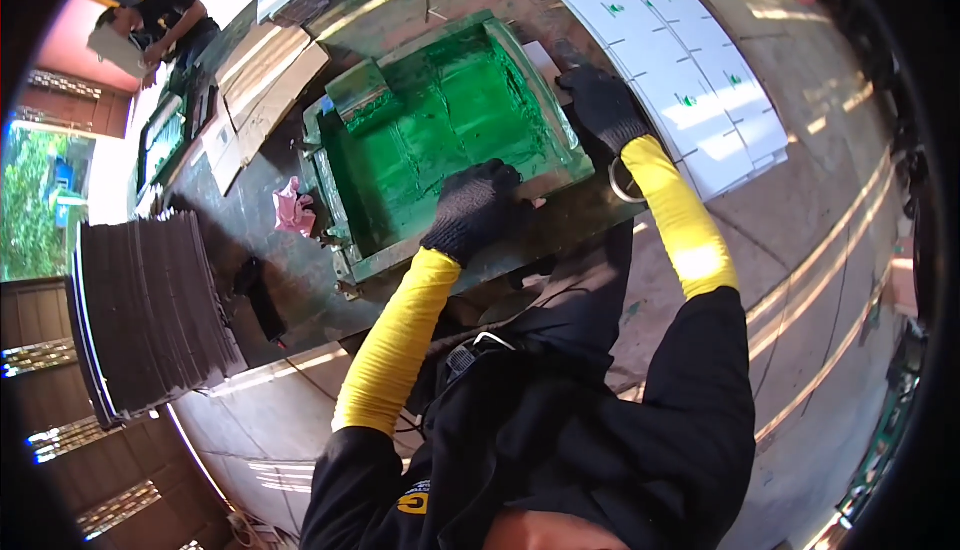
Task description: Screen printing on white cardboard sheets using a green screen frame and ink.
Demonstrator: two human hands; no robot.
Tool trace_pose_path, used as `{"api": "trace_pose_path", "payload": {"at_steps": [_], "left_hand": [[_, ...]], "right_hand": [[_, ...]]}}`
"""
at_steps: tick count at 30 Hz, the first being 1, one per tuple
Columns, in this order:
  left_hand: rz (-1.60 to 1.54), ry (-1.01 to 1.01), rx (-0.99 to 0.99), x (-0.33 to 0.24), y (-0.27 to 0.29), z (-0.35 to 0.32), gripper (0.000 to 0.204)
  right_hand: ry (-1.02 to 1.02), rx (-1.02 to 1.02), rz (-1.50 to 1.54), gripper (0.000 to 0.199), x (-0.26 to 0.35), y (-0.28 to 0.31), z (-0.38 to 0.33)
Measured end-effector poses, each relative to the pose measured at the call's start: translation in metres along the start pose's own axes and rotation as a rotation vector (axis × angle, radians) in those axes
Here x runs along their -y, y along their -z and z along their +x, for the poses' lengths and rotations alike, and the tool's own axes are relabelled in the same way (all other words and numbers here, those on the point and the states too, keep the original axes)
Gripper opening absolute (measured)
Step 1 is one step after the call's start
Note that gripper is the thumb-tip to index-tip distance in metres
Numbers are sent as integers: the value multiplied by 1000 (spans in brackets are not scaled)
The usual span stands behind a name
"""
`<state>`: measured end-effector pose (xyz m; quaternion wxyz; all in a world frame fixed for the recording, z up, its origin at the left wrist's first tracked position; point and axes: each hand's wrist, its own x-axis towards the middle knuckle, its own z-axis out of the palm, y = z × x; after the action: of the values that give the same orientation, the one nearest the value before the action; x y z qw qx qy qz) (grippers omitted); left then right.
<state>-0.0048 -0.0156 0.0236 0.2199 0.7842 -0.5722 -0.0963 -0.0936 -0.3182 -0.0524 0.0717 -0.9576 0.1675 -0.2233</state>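
Left hand [470, 210] rests flat, fingers spread, on the near rail of the green-inked screen frame [445, 140] while right hand [600, 105] curls over its far-right corner; advise even downward pressure, keeping the frame square on the counter [300, 280].

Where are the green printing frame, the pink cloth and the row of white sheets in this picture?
green printing frame [440, 110]: head view, on its inked mesh.
pink cloth [293, 208]: head view, on its middle fold.
row of white sheets [680, 70]: head view, on a middle sheet.
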Motion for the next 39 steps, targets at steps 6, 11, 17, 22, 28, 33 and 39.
{"api": "trace_pose_path", "payload": {"at_steps": [6,11,17,22,28,33,39], "left_hand": [[-71,29,62,11,1,-1,46],[-91,92,63,21,-7,-2,49],[-169,48,75,2,-6,5,45],[-188,34,111,9,13,0,39],[-330,-42,175,18,3,0,41],[-222,-30,-15,12,-2,-7,44],[-228,-19,29,7,1,-11,44]], "right_hand": [[-194,249,-135,32,53,45,43],[168,-240,270,52,181,-10,152],[306,69,-29,89,246,-81,235],[415,394,11,84,281,-64,239],[546,-25,117,70,276,-60,185],[439,13,49,54,172,-40,182],[330,-78,-120,59,140,-25,176]]}}
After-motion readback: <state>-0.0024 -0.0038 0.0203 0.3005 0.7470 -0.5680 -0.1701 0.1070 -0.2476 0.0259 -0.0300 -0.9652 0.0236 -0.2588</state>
